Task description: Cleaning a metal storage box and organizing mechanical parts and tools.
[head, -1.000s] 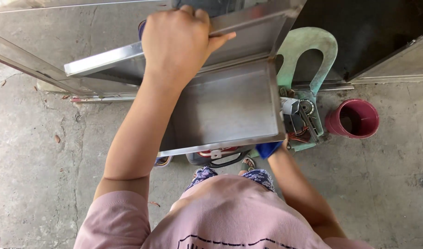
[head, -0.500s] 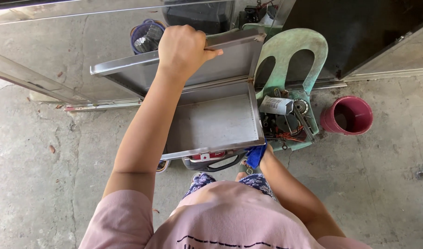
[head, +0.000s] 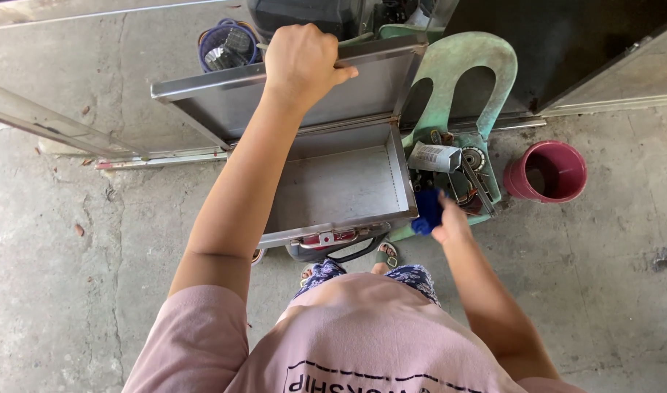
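Standing over the concrete floor (head: pixel 71 306), the person wears a pink shirt (head: pixel 362 342), and patterned trousers and sandalled feet show just below it. The right hand (head: pixel 450 225) sits nearest, closed around a blue cloth (head: pixel 426 212) bunched in its fingers, just off the near right corner of an open metal case (head: pixel 340 185). That hand hovers between the case and a green plastic chair (head: pixel 464 80), whose seat holds a jumble of tools, red wires and a small grey box (head: pixel 435 156); holding the cloth there puts it within easy reach of the case's bare interior. The case rests with its latches and dark handle (head: pixel 340 247) toward the person, so its hollow faces up. Farther out, the left hand (head: pixel 304 62) is curled tightly over the top edge of the lid (head: pixel 275 94), thumb on the near side, arm stretched across the tray; that grip appears to be what keeps the lid propped upright rather than falling shut. So the case lies between the two hands, lid in one, cloth beside its corner in the other. A maroon bucket (head: pixel 548 171) stands on the floor right of the chair, and a bluish basket (head: pixel 228 45) sits beyond the lid.
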